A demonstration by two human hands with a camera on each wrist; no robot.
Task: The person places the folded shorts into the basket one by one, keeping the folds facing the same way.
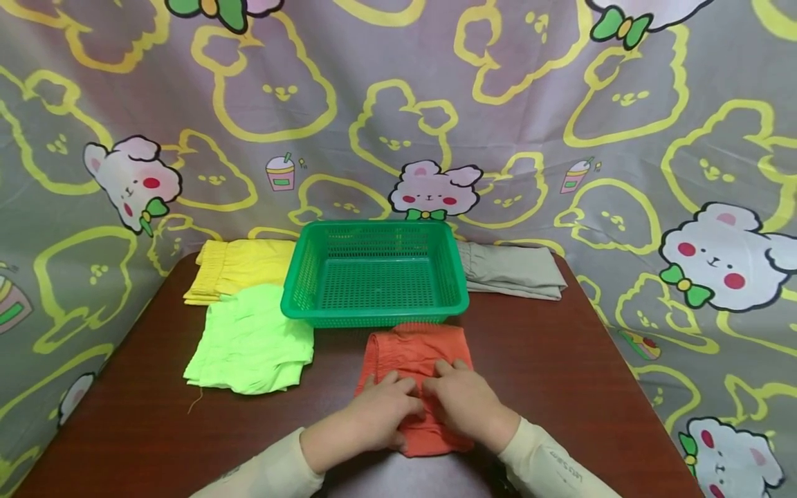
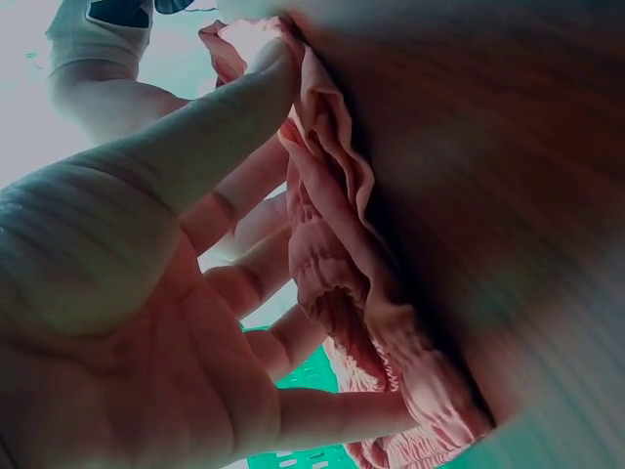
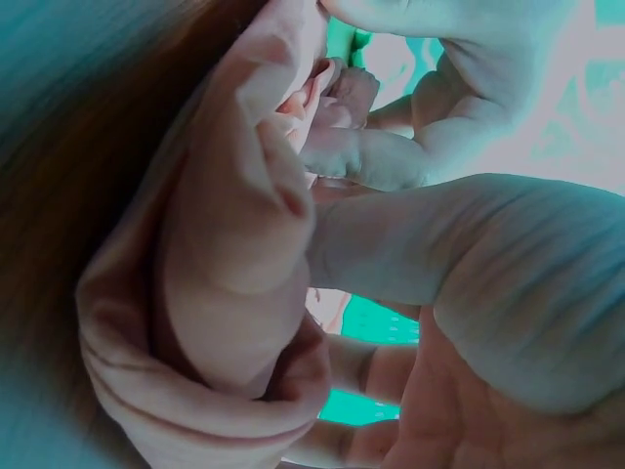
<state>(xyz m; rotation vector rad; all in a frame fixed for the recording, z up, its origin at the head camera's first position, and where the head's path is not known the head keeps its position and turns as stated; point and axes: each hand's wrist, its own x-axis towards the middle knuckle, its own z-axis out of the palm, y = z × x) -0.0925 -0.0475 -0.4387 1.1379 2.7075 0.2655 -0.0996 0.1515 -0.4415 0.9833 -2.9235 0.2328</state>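
Note:
Folded orange shorts (image 1: 429, 353) with a gathered elastic waistband lie on the table, in front of the green basket. My left hand (image 1: 380, 411) rests on their left side. In the left wrist view its fairly straight fingers (image 2: 342, 412) touch the folded cloth, with the thumb against the near end. On the right side of the shorts, my right hand (image 1: 470, 401) presses down. The right wrist view shows its thumb (image 3: 376, 239) against the rolled layers of cloth (image 3: 234, 225); part of its fingers is hidden behind them.
Behind the shorts stands a green plastic basket (image 1: 373, 319) with nothing in it. Folded yellow shorts (image 1: 243, 266) and neon green shorts (image 1: 249, 346) lie to its left. A folded grey garment (image 1: 517, 268) lies right of it. A patterned cloth (image 1: 398, 117) hangs behind the brown table (image 1: 548, 387).

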